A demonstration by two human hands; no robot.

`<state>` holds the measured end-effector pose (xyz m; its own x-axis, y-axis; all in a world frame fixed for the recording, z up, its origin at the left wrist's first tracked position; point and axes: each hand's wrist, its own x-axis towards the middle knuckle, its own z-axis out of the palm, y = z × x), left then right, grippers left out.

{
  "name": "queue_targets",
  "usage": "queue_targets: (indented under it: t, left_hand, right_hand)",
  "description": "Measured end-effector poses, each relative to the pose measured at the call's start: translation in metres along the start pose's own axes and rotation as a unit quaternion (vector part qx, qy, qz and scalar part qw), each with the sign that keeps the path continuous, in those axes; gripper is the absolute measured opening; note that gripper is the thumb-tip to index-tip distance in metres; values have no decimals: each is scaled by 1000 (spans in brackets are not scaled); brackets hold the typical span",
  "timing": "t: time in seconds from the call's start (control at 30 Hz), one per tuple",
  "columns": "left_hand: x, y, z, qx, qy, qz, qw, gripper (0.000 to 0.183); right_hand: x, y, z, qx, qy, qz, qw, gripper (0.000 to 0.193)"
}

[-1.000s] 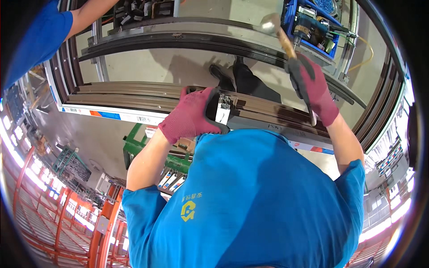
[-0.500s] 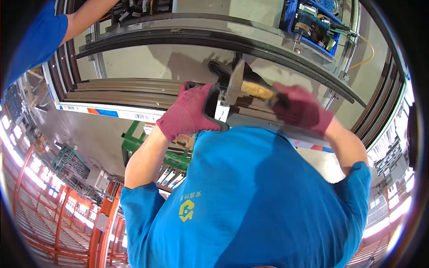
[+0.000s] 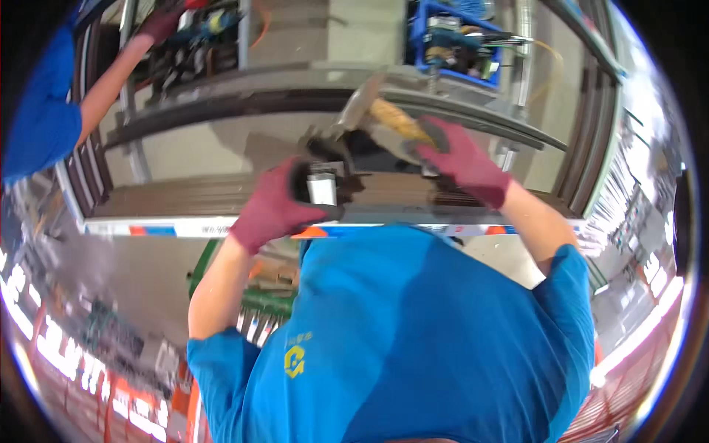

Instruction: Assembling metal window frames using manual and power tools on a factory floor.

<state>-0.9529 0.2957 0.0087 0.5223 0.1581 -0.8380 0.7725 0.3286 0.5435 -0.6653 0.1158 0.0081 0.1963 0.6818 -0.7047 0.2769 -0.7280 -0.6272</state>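
In my right hand (image 3: 464, 156), gloved in dark red, a hammer (image 3: 397, 118) is gripped by its yellowish wooden handle. Its metal head is raised over the brown frame profile (image 3: 399, 190), pointing up and to the left. My left hand (image 3: 275, 205), in a matching glove, curls round a short metal block with a bright white face (image 3: 323, 189) at the frame's near side. The thumb lies below the block and the fingers are beside it. Motion blur hides how the block meets the profile.
A blue crate (image 3: 484, 74) with tools sits at the far right, beside a power tool. Dark rails (image 3: 244, 103) cross beyond my hands. At the upper left, a co-worker's gloved hand (image 3: 162, 23) reaches over more tools. A green rack (image 3: 258, 299) stands low on my left.
The hammer and my right hand have lifted up and away from the frame profile. My left hand stays at the block, now showing its white face. The co-worker's arm reaches farther in.
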Motion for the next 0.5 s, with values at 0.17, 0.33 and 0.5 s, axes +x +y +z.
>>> queue_targets:
  t: [0.17, 0.33, 0.5]
  left_hand:
    - [29, -10, 15, 249, 230, 230, 912, 85]
    - [38, 47, 101, 320, 254, 375, 832, 104]
    - [20, 36, 107, 349, 245, 383, 819, 91]
  right_hand:
    - [-21, -47, 21, -13, 24, -5, 1000, 67]
    - [-15, -9, 33, 25, 148, -121, 981, 57]
    - [48, 73, -67, 423, 127, 112, 890, 36]
